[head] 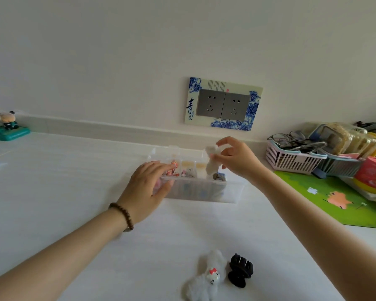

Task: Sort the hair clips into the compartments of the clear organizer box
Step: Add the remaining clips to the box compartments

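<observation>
Right now, midway through a drop-off. Pinches a white fluffy plush hair clip [212, 162] between thumb and fingertips of the right hand [237, 159], grip pressed together on its upper end. Holds it upright, lower end dipping towards the right-hand compartments of the clear plastic organizer box [200, 194], just above a small bluish-grey clip [218, 177] already in there. Cannot tell whether touching the box or hanging clear of it.

Steadies the box with the left hand [148, 187]: grip spread, fingers laid over the left end, thumb against the front wall, nothing pinched. Shows small red patterned clips [173, 169] right by those fingers, and a pale pink-and-white clip [188, 172] one compartment along.

Leaves two more on the white worktop [74, 192], well apart from the box: a white fluffy cat-faced clip with a red bow [206, 279] and, just beside it, a black plastic claw clip [240, 271]. Looks like the later part of the sort.

Next, probably: calls for lowering the long fluffy clip into a compartment, likely tilting it flat to fit, then loosening the pinch and reaching for the pair in front. Worth pressing down with the left hand meanwhile, to stop the light box sliding.
</observation>
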Demonstrator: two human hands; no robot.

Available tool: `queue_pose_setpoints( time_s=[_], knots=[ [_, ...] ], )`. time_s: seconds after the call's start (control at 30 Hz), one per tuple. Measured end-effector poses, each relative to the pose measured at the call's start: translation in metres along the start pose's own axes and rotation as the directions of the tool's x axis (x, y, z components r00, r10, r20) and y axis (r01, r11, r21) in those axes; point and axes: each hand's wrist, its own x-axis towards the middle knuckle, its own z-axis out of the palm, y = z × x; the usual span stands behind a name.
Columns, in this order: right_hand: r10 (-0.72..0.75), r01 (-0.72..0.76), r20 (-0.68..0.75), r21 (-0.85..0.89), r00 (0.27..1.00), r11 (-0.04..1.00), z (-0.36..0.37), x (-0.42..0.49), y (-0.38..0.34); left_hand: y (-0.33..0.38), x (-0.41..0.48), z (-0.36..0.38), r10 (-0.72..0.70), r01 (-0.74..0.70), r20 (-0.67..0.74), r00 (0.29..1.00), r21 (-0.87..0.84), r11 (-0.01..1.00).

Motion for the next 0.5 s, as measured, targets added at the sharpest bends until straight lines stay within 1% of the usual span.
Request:
queue_pose_setpoints(
  time_s=[0.07,0.17,0.27,0.37,0.5],
  knots=[
    [0.030,-0.028,0.037,-0.042,0.999,0.999,0.0056,0.0088,0.0008,-0.0055,-0.0042,0.0037,0.015,-0.016,0.020,1.000,0.057,0.998],
    [0.053,-0.048,0.074,-0.068,0.996,0.997,0.0117,0.0147,0.0048,-0.0071,-0.0042,0.0040,0.018,-0.018,-0.016,1.000,0.046,0.999],
    [0.056,-0.048,0.099,-0.082,0.994,0.995,0.0120,0.0145,0.0059,-0.0046,-0.0035,0.0052,0.017,-0.016,-0.012,1.000,0.054,0.998],
    [0.003,0.012,0.110,-0.130,0.994,0.991,0.0110,0.0124,0.0047,-0.0036,-0.0046,0.0050,0.008,-0.008,0.000,1.000,0.053,0.999],
    [-0.112,0.134,0.108,-0.230,0.988,0.964,0.0116,0.0079,0.0024,-0.0041,-0.0055,0.0038,0.003,-0.004,0.002,1.000,0.044,0.999]
  ],
)
